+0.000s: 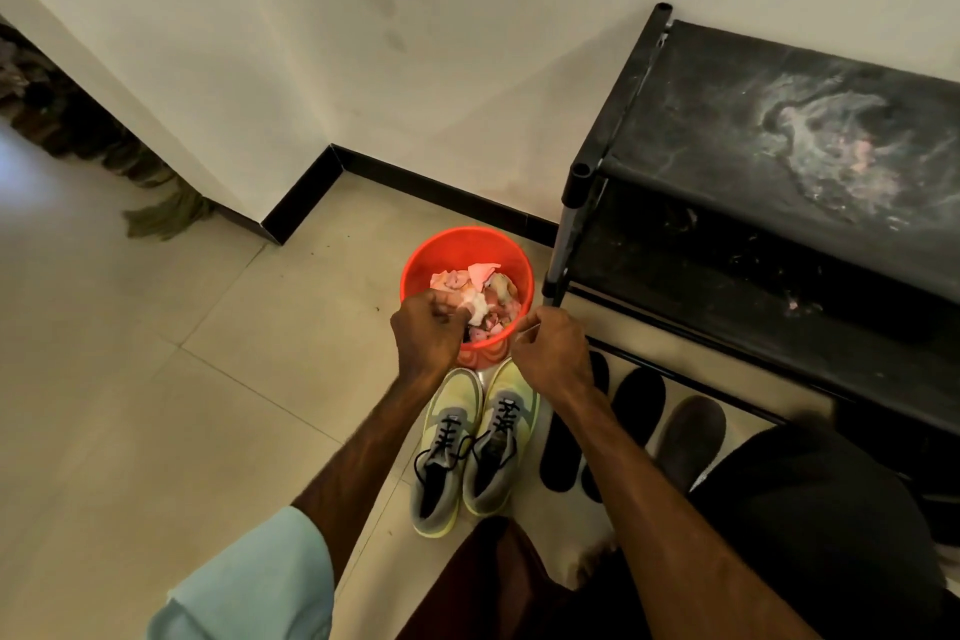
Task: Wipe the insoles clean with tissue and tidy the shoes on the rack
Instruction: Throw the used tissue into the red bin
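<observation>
Head view: the person crouches on the floor [156, 379], both arms stretched forward. The left hand [428, 327] pinches a crumpled white tissue [477, 311] over the open mouth of the red bin [415, 265], which already has wadded paper inside. The tissue looks about to be dropped. The right hand [550, 353] hangs just beside the bin's right rim with its fingers curled in. I can't tell if it holds anything; there may be a thin strand at the fingertips, but it's too small to call.

The sneakers [441, 447] are a yellow-green and grey pair. They stand side by side on the floor between the forearms, toes toward the bin and heels toward the person.

The insoles [641, 405] lie flat on the floor to the right of the sneakers, at the foot of the black rack [779, 130]. Two or three are dark and one is grey-brown. Their long axes run roughly parallel to the shoes, pointing away from the person. The right forearm crosses over the nearest one.

Key relation: the insoles sit below and to the right of both hands, back toward the body. The right hand is clearly nearer, while the left would have to cross the sneakers to get there. The likely next reach is a pull-back with the right hand, taking an insole by its near end.

The rack's top shelf looks dusty and carries no shoes in view, so tidying seems not yet started.
</observation>
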Available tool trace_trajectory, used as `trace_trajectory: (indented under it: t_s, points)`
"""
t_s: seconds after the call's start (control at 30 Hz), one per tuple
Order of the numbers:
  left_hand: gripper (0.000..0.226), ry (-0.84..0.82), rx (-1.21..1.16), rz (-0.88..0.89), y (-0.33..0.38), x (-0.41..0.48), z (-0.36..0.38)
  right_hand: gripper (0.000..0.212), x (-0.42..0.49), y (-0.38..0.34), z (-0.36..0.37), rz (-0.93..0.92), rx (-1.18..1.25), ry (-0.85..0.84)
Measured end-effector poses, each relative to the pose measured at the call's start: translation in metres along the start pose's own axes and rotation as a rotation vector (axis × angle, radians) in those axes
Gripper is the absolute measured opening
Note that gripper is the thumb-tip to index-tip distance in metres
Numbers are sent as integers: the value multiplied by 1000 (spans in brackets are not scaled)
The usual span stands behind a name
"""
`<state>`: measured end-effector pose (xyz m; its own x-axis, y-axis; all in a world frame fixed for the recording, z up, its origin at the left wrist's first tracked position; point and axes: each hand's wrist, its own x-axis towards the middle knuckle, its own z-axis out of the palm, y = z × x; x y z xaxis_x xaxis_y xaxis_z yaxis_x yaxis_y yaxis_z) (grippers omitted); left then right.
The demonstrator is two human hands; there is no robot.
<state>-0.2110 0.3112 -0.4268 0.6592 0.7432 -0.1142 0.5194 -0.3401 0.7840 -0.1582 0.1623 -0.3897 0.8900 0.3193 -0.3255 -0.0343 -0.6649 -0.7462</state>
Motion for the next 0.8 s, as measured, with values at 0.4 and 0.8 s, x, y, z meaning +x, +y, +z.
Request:
trace_trajectory:
  t_s: [0.4,0.8]
  points:
    - [11,50,127,155,-19,54,46,3,10,6,15,15,-62,-25]
    - [22,-159,164,103,-33,49,54,7,14,9,8,47,-54,-87]
